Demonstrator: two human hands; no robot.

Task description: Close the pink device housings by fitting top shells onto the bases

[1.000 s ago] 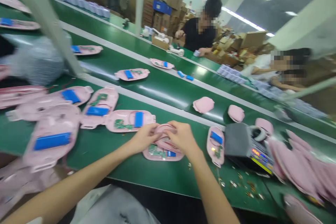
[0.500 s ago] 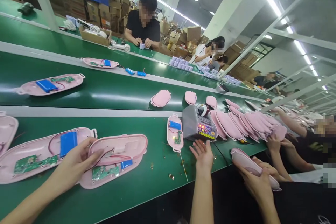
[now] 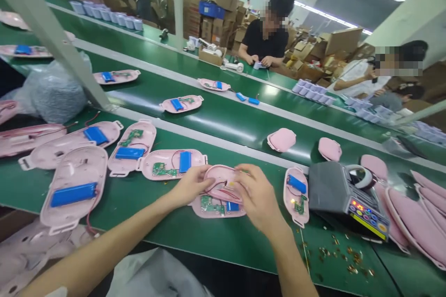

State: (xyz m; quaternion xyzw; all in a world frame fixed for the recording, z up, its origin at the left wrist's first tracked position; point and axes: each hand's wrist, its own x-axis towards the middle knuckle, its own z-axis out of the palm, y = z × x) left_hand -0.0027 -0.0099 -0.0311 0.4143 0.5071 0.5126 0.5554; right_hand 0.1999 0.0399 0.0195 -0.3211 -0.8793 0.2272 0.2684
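Note:
A small pink shell cover (image 3: 223,182) with thin red wires is held at its left end by my left hand (image 3: 191,185), thumb on top and fingers behind. My right hand (image 3: 256,192) curls round the right end of that cover, fingertips on its inner face and edge. Directly beneath lies a pink shell (image 3: 209,212) with a green board and a blue battery, partly covered. To the left rests another pink shell (image 3: 172,158) with board and battery. Right of my hands stands an upright-lying pink shell (image 3: 290,199) with the same parts.
A grey tape dispenser (image 3: 327,190) with lit red digits stands at right, beside stacked pink shells (image 3: 414,216). Tape scraps lie before it. More open shells and a plastic bag (image 3: 57,88) are at left. A person (image 3: 266,39) works across the green belt (image 3: 240,125).
My right hand has moved from beside the dispenser to the cover and taken hold of its right end. The view has turned left, showing more shells there.

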